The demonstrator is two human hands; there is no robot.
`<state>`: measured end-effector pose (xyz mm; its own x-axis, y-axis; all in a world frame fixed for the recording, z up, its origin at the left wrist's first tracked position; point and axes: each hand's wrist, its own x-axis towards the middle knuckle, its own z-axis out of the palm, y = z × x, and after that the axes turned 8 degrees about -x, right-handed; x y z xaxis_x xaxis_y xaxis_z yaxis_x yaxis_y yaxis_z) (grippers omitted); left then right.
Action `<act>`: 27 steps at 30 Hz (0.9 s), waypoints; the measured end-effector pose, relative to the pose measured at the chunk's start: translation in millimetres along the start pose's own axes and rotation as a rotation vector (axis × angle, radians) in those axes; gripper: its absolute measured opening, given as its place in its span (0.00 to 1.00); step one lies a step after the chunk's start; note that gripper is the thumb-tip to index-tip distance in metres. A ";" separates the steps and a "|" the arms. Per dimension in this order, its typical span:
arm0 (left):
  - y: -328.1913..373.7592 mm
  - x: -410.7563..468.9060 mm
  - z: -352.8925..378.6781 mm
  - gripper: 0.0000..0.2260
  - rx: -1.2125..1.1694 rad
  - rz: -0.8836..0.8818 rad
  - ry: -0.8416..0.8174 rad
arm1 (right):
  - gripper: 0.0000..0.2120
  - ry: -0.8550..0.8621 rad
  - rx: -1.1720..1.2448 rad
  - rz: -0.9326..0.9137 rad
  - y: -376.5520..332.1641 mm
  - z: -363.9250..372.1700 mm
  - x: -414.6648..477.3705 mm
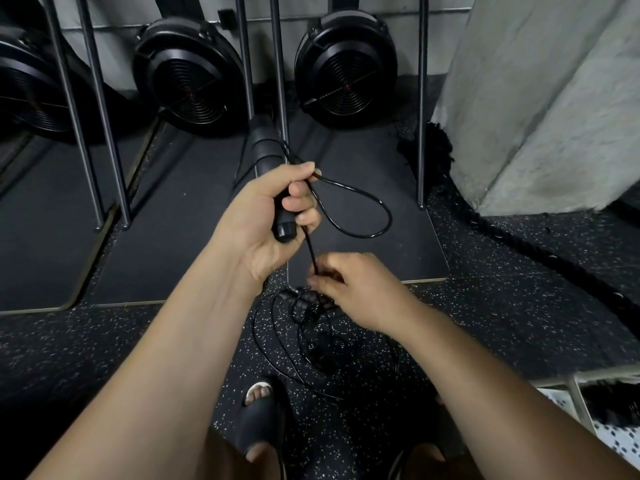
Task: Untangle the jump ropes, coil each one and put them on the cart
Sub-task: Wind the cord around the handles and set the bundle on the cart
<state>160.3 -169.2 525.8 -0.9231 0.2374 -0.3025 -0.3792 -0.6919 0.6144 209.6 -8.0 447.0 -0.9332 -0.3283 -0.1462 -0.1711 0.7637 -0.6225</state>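
The left grip [273, 209] clenched a jump-rope handle [284, 231], holding its loop [381, 220] clear at 3 o'clock; the right grip [353, 289] pinched the cord [310, 247] taut above the tangle [304, 341] on the floor [519, 306] at 6 o'clock.

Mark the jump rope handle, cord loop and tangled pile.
Black jump rope handle [284, 232]: head view, its butt end.
Thin black cord loop [390, 216]: head view, its right curve.
Tangled black cord pile [311, 337]: head view, its middle.

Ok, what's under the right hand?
A tangle of black jump ropes lies on the speckled floor beneath the right hand, which pinches one cord. The hand covers where that cord joins the tangle.
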 end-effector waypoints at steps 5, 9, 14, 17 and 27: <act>3.9 4.4 -4.3 0.12 0.154 0.097 0.024 | 0.10 0.114 -0.020 0.004 0.6 -14.0 -0.7; 13.9 4.5 -13.3 0.14 0.183 0.190 0.113 | 0.12 0.238 0.033 -0.017 -2.9 -38.0 -8.3; 8.6 -1.2 -13.1 0.16 0.272 0.179 0.141 | 0.12 0.256 0.069 -0.007 1.1 -46.0 -5.8; 6.2 -2.7 -13.8 0.19 0.267 0.174 0.130 | 0.11 0.359 0.094 -0.056 -3.6 -59.2 -7.5; 1.4 -6.7 -3.7 0.23 0.286 0.105 -0.018 | 0.13 0.526 0.150 -0.048 -12.4 -78.5 -14.5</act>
<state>166.2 -174.2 525.9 -0.9582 0.1884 -0.2154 -0.2820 -0.4935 0.8228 200.5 30.9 517.2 -0.9642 -0.0090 0.2650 -0.2060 0.6546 -0.7274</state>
